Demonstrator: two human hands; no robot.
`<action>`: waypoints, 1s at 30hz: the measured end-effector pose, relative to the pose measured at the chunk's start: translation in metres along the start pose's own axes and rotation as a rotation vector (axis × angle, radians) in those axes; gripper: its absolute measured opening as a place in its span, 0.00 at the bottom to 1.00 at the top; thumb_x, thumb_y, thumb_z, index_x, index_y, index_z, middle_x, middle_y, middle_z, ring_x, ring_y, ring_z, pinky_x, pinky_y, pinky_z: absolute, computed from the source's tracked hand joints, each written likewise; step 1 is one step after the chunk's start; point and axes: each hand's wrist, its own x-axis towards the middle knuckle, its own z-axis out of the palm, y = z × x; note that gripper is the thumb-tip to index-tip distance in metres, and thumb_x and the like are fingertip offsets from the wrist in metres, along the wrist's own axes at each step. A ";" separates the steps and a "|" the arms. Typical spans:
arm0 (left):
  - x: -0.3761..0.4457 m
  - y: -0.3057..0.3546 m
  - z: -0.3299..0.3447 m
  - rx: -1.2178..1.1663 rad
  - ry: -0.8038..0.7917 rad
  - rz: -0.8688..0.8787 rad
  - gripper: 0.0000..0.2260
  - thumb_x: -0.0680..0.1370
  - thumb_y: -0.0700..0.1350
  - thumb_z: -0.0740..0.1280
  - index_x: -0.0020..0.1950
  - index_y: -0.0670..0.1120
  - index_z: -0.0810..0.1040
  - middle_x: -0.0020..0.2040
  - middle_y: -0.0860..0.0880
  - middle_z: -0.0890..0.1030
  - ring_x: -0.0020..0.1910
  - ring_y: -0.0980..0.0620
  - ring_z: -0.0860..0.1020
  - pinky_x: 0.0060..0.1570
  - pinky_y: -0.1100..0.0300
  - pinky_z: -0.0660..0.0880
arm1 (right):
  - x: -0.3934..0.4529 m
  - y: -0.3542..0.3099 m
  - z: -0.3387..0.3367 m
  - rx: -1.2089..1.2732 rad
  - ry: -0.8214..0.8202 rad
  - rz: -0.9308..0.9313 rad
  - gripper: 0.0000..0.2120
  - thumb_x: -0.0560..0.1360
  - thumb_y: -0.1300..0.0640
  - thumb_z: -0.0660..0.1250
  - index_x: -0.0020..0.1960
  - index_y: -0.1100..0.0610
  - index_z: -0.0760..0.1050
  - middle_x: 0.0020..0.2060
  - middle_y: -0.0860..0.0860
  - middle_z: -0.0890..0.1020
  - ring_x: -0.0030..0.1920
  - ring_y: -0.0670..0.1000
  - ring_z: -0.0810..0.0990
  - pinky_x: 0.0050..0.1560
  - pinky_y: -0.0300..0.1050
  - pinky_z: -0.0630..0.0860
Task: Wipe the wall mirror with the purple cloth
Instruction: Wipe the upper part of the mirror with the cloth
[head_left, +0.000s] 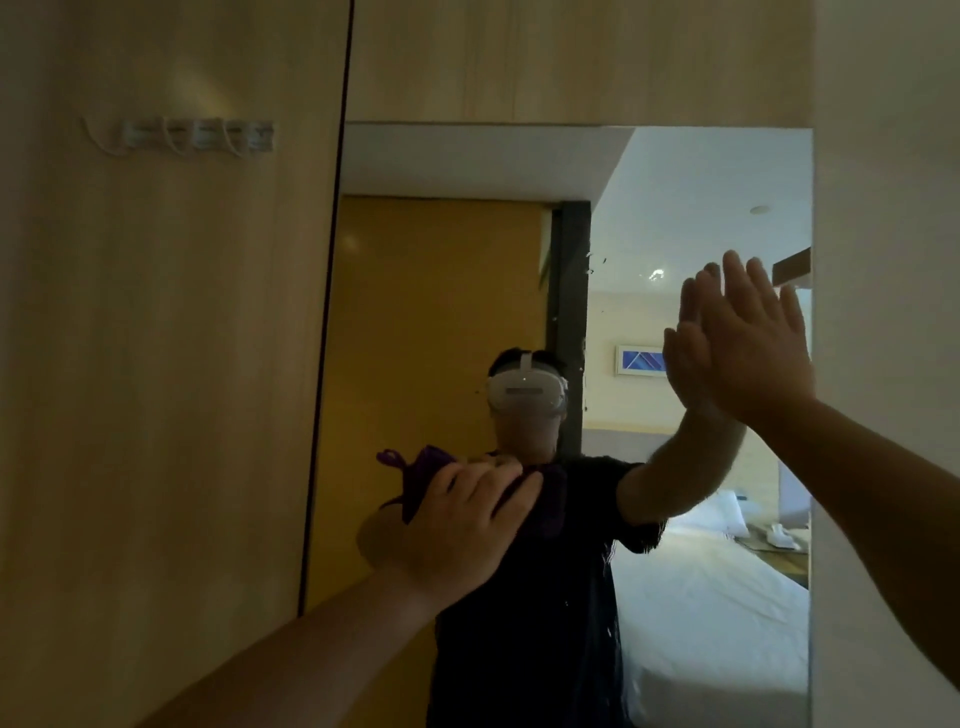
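The wall mirror (441, 291) fills the middle of the view, set into a wooden wall. My left hand (467, 519) presses the bunched purple cloth (421, 467) against the glass at mid height, fingers spread over it; most of the cloth is hidden under the hand. My right hand (753, 343) lies flat against the mirror's right side, fingers straight and pointing up, holding nothing. Small spots and streaks mark the glass near the upper middle and lower centre.
A wooden panel with a row of wall hooks (197, 136) stands left of the mirror. A pale wall strip (883, 312) borders its right edge. The glass reflects a person with a headset, a yellow door and a white bed.
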 end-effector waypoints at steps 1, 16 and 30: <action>0.017 -0.004 -0.004 -0.007 0.037 -0.024 0.18 0.78 0.45 0.67 0.68 0.46 0.75 0.61 0.45 0.78 0.55 0.44 0.78 0.55 0.50 0.72 | -0.001 0.004 -0.001 -0.015 -0.017 -0.004 0.29 0.79 0.42 0.47 0.75 0.57 0.60 0.77 0.59 0.59 0.78 0.62 0.54 0.75 0.67 0.53; 0.333 -0.106 -0.035 0.086 -0.058 -0.171 0.27 0.85 0.56 0.52 0.82 0.49 0.51 0.82 0.49 0.52 0.80 0.45 0.51 0.76 0.44 0.50 | -0.009 0.015 0.022 -0.014 0.059 0.003 0.30 0.81 0.43 0.45 0.80 0.55 0.53 0.80 0.55 0.53 0.80 0.56 0.45 0.78 0.62 0.46; 0.024 0.054 0.013 0.046 -0.223 0.137 0.34 0.79 0.61 0.61 0.80 0.47 0.55 0.81 0.44 0.55 0.79 0.39 0.54 0.74 0.38 0.54 | -0.021 0.019 0.015 0.055 0.083 -0.002 0.29 0.82 0.43 0.44 0.78 0.56 0.59 0.80 0.56 0.55 0.80 0.57 0.47 0.78 0.62 0.46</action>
